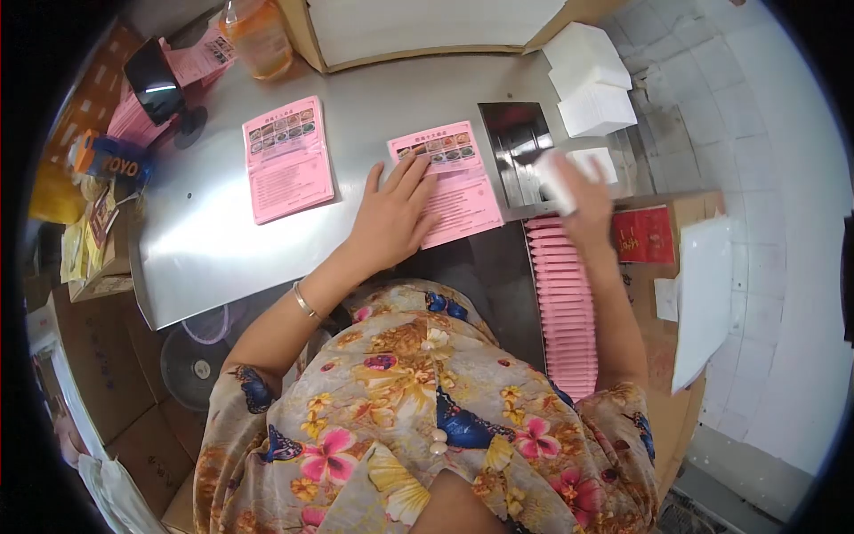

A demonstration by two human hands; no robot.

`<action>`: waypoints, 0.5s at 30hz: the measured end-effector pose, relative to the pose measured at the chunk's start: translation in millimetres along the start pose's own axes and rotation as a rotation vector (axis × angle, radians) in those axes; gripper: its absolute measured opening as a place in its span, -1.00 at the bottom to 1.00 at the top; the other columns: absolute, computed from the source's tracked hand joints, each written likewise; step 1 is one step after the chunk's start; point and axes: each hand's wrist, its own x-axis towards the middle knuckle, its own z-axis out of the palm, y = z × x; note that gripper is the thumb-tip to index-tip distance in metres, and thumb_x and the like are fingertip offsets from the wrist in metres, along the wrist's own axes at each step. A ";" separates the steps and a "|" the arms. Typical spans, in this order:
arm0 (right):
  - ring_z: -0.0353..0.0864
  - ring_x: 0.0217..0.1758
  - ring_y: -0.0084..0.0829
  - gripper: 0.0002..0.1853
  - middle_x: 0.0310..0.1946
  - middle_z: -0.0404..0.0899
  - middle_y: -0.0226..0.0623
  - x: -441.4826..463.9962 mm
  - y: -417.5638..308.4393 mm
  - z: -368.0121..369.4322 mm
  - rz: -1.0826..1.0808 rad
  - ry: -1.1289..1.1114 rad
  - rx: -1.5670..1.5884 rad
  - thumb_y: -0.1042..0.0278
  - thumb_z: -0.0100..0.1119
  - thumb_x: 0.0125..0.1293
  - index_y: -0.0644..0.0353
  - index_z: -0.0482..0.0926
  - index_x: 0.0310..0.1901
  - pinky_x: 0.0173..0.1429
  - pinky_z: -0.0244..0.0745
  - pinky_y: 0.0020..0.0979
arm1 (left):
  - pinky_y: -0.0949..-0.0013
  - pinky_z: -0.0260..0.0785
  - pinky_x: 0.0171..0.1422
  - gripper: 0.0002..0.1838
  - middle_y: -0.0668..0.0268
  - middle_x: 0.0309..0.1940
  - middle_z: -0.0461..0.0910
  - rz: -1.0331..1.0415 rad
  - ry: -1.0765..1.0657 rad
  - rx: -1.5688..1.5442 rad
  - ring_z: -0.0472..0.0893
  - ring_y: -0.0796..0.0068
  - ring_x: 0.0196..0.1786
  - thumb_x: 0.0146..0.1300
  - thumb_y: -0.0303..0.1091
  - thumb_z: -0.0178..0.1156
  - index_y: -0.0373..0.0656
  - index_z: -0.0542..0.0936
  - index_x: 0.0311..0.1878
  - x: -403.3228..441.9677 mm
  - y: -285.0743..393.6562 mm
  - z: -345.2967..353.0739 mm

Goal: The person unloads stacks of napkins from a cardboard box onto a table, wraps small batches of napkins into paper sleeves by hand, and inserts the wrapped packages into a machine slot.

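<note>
My left hand (398, 209) lies with spread fingers on a pink printed sheet (463, 200) with rows of food pictures, on the metal table. To the right, my right hand (583, 200) is closed round a white item (555, 182), blurred by motion, beside a black tray (516, 133). What the white item is cannot be made out. A stack of similar pink printed sheets (286, 165) lies further left. Below my right hand, a long row of folded pink packets (562, 311) stands along my right forearm.
Stacks of white paper (594, 109) stand at the back right. A red card (642, 234) lies on cardboard at the right. An orange-tinted container (256, 40), a dark screen (153, 82) and a blue YOYO item (123, 165) are at the left. The metal table (209, 258) has a front edge near my body.
</note>
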 end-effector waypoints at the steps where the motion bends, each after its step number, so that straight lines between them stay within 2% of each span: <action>1: 0.67 0.22 -0.18 -0.59 0.15 0.67 -0.14 -3.2 -18.8 16.3 -0.051 -0.045 0.140 0.42 0.25 0.24 0.21 0.63 0.15 0.54 0.14 0.14 | -0.24 0.06 0.49 -0.36 -0.01 0.41 0.34 0.021 0.018 -0.001 0.27 0.03 0.51 0.25 -0.13 0.29 -0.28 0.43 0.31 5.1 0.8 4.0; 4: 0.61 0.25 -0.21 -0.56 0.20 0.62 -0.25 8.4 -70.8 42.0 -0.182 -0.300 0.078 0.41 0.32 0.17 0.13 0.63 0.13 0.52 0.10 0.19 | -0.23 0.10 0.47 -0.30 -0.01 0.39 0.37 0.035 0.005 -0.055 0.29 0.03 0.50 0.16 -0.11 0.35 -0.23 0.43 0.33 19.5 11.2 6.2; 5: 0.61 0.25 -0.21 -0.56 0.20 0.62 -0.25 12.9 -72.8 55.4 -0.175 -0.299 0.076 0.41 0.32 0.17 0.13 0.63 0.13 0.52 0.10 0.19 | -0.23 0.11 0.45 -0.21 0.03 0.42 0.34 0.025 0.019 -0.093 0.31 0.04 0.47 0.08 -0.13 0.41 -0.14 0.39 0.39 19.9 11.1 10.8; 8: 0.54 0.29 -0.19 -0.51 0.23 0.58 -0.32 44.8 -59.3 103.9 0.062 -0.407 -0.052 0.40 0.32 0.15 0.05 0.60 0.18 0.55 0.03 0.18 | -0.24 0.11 0.44 -0.11 0.06 0.46 0.28 0.038 0.082 -0.115 0.30 0.01 0.47 0.05 -0.18 0.45 -0.06 0.32 0.48 24.8 19.6 8.1; 9: 0.52 0.29 -0.17 -0.51 0.22 0.58 -0.32 65.9 -64.6 118.3 0.052 -0.407 -0.087 0.39 0.29 0.17 0.03 0.59 0.19 0.55 0.01 0.19 | -0.23 0.10 0.45 -0.01 0.06 0.49 0.22 0.042 0.125 -0.037 0.28 -0.02 0.48 0.00 -0.17 0.49 0.01 0.25 0.55 26.0 18.7 15.7; 11: 0.50 0.28 -0.15 -0.51 0.22 0.58 -0.32 77.5 -64.5 121.2 0.042 -0.393 -0.130 0.38 0.27 0.19 0.01 0.57 0.21 0.56 0.00 0.19 | -0.22 0.09 0.46 0.00 0.05 0.49 0.22 0.042 0.172 -0.021 0.27 -0.04 0.48 0.00 -0.16 0.49 0.02 0.24 0.55 31.8 19.0 10.9; 12: 0.50 0.28 -0.14 -0.53 0.22 0.58 -0.30 76.1 -62.2 117.6 -0.052 -0.442 -0.193 0.38 0.24 0.22 0.02 0.57 0.21 0.52 0.05 0.19 | -0.22 0.08 0.46 0.02 0.04 0.49 0.21 0.028 0.224 -0.006 0.26 -0.06 0.48 0.00 -0.15 0.49 0.03 0.23 0.56 35.7 17.1 7.3; 13: 0.50 0.28 -0.13 -0.55 0.22 0.57 -0.29 75.2 -62.3 111.5 -0.150 -0.496 -0.252 0.38 0.20 0.24 0.03 0.57 0.21 0.49 0.10 0.20 | -0.20 0.10 0.44 -0.06 0.04 0.46 0.26 0.000 0.244 0.025 0.29 -0.03 0.46 0.05 -0.10 0.46 -0.04 0.28 0.51 35.6 17.0 4.3; 14: 0.50 0.28 -0.13 -0.55 0.22 0.57 -0.29 69.9 -63.4 100.4 -0.164 -0.498 -0.253 0.38 0.20 0.24 0.03 0.57 0.21 0.49 0.10 0.20 | -0.20 0.10 0.44 -0.06 0.04 0.46 0.26 -0.010 0.253 0.027 0.29 -0.03 0.46 0.05 -0.10 0.46 -0.04 0.28 0.51 33.3 12.6 5.0; 15: 0.50 0.28 -0.13 -0.58 0.21 0.58 -0.25 62.5 -65.6 80.1 -0.119 -0.418 -0.146 0.40 0.18 0.26 0.06 0.58 0.19 0.44 0.19 0.12 | -0.16 0.12 0.43 -0.16 0.03 0.41 0.32 -0.039 0.209 0.013 0.31 -0.02 0.45 0.09 -0.08 0.42 -0.09 0.36 0.44 29.0 7.2 8.8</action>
